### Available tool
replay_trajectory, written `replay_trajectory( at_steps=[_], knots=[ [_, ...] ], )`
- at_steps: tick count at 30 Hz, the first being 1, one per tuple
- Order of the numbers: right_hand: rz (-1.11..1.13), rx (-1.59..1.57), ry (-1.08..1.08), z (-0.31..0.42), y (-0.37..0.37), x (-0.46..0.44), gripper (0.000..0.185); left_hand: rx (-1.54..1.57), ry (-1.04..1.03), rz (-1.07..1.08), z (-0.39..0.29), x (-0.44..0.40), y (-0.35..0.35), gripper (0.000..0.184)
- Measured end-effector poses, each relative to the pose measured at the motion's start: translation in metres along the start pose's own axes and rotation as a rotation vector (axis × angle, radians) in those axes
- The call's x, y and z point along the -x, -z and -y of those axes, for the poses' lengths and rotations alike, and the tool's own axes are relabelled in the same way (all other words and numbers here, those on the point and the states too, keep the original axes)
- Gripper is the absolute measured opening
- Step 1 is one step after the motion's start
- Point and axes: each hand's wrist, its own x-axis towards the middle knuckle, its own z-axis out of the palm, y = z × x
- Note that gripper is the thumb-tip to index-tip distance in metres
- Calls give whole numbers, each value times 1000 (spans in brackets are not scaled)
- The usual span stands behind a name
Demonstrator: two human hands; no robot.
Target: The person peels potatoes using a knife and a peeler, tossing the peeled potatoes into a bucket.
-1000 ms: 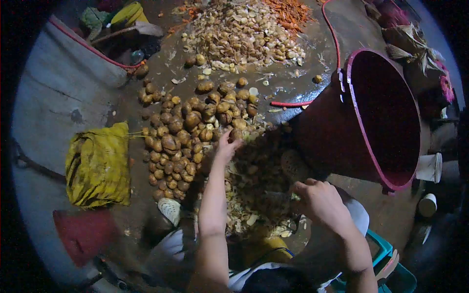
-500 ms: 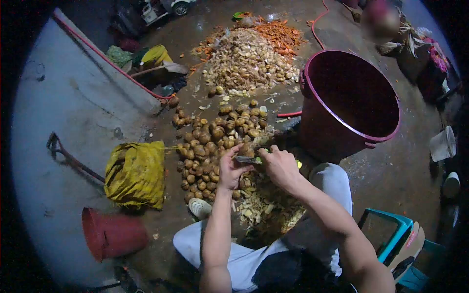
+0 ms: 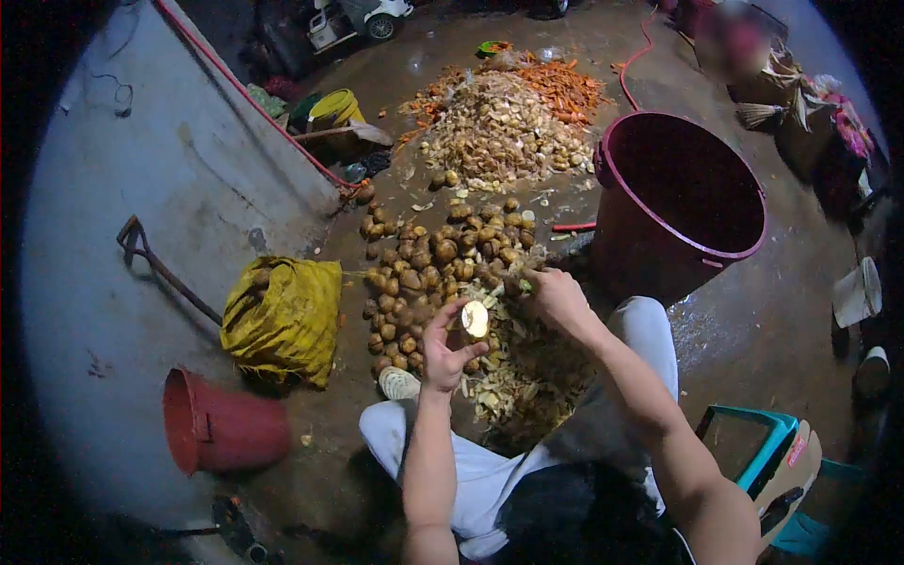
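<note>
The left hand (image 3: 447, 350) is raised over the floor, its fingers and thumb curved part-closed round a cut root (image 3: 475, 319), whose bright pale face is turned up toward the head camera. The right hand (image 3: 557, 299) is at about 1 o'clock from the left hand's wrist, back uppermost, its fingers bent inward. Something greenish shows at its fingertips, perhaps a scrap of root, but the view there is too dim to tell what it holds or how tightly closed it is. The two hands are apart.

Taking the cut root as the centre of the dial, brown roots (image 3: 411, 280) lie in a loose pile at 10 to 11 o'clock, and peelings (image 3: 490, 396) are strewn near it, at 5 o'clock. At 12 o'clock, farther off, is a heap of pale pieces (image 3: 490, 141), with orange pieces (image 3: 568, 92) along its far side. A large maroon tub (image 3: 650, 247) stands at 2 o'clock. A yellow sack (image 3: 287, 325) sits at 9 o'clock, a red bucket (image 3: 243, 431) at 8, tilted on its side, and a teal stool (image 3: 774, 441) at 4.
</note>
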Motion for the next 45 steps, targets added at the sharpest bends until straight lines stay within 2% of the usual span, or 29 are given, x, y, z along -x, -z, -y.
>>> replay_trajectory(
  at_steps=[3,5,10,11,12,15,17,19,20,22,24,26,28,31,35,38,40,43,45],
  knots=[
    [10,24,37,0,-8,6,37,-80,-15,-41,-7,1,0,73],
    [-1,-32,178,18,6,14,45,-115,-29,-86,-8,0,0,75],
    [61,46,317,49,13,25,51,-179,23,-173,7,-2,10,59],
    [65,49,334,50,14,26,50,-275,-112,-166,13,-5,11,55],
    [67,53,352,52,16,25,49,-275,-107,-166,14,-5,11,55],
    [88,86,328,54,17,22,45,-247,-47,-177,15,-4,11,54],
    [84,92,313,52,15,18,44,-27,43,-152,14,-2,11,59],
    [115,31,262,38,2,7,38,-78,65,-148,14,-3,11,59],
    [143,46,170,28,-2,-3,30,-131,83,-145,16,-1,10,59],
    [143,39,35,25,6,-8,24,-49,77,-115,11,-6,2,59],
    [118,35,50,21,-1,-5,24,22,64,-159,2,-1,-6,60],
    [104,44,78,10,-9,-3,25,-31,28,-170,1,-4,-5,59],
    [111,56,102,6,-16,2,31,-86,-82,-115,2,-7,-2,60],
    [46,51,206,17,-5,10,36,-153,-37,-129,-2,-5,2,61],
    [111,64,333,49,18,23,37,-165,70,-124,10,-4,13,58],
    [94,146,220,42,5,14,32,-295,118,-78,-2,-1,2,54],
    [156,-12,55,22,-4,-3,19,-263,161,-82,5,1,6,57],
    [230,-83,8,14,-4,-4,21,276,86,-129,1,1,5,71],
    [229,-167,-8,17,-5,0,28,348,89,-125,-8,-2,3,72]
  ],
)
